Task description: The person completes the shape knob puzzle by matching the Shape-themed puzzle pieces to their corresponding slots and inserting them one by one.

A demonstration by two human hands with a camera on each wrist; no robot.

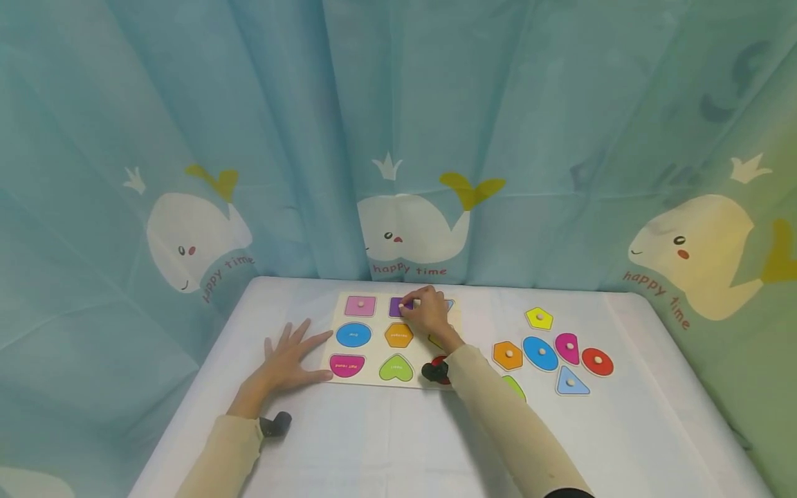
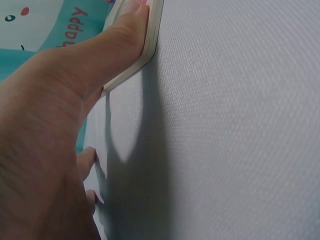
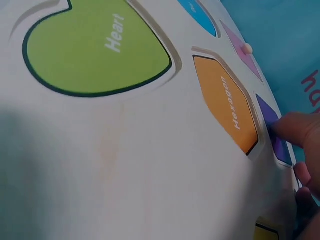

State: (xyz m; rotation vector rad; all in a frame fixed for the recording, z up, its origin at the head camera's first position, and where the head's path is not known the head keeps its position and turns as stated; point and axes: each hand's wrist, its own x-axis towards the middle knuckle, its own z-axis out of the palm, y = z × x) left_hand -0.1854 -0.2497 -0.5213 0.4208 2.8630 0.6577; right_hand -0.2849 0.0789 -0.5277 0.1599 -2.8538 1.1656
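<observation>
A cream puzzle board (image 1: pixel 373 346) lies on the table, with shaped recesses labelled in white letters. My right hand (image 1: pixel 428 315) reaches over its back row and pinches the purple square puzzle piece (image 3: pixel 270 116) by its small knob. That piece sits at the middle recess of the back row, partly hidden by fingers. My left hand (image 1: pixel 285 363) spreads its fingers at the board's left edge, thumb (image 2: pixel 117 42) resting on the near corner. A pink puzzle piece (image 1: pixel 360 306) with a knob sits in the back left recess. The heart recess (image 3: pixel 95 50) and hexagon recess (image 3: pixel 227 102) show their printed bottoms.
Right of the board lie several loose knobbed pieces: a yellow pentagon (image 1: pixel 539 318), an orange hexagon (image 1: pixel 507 355), a blue oval (image 1: pixel 540 353), a magenta half round (image 1: pixel 567 348), a red piece (image 1: pixel 598 362), a light blue triangle (image 1: pixel 571 382) and a green piece (image 1: pixel 514 388) partly behind the right sleeve.
</observation>
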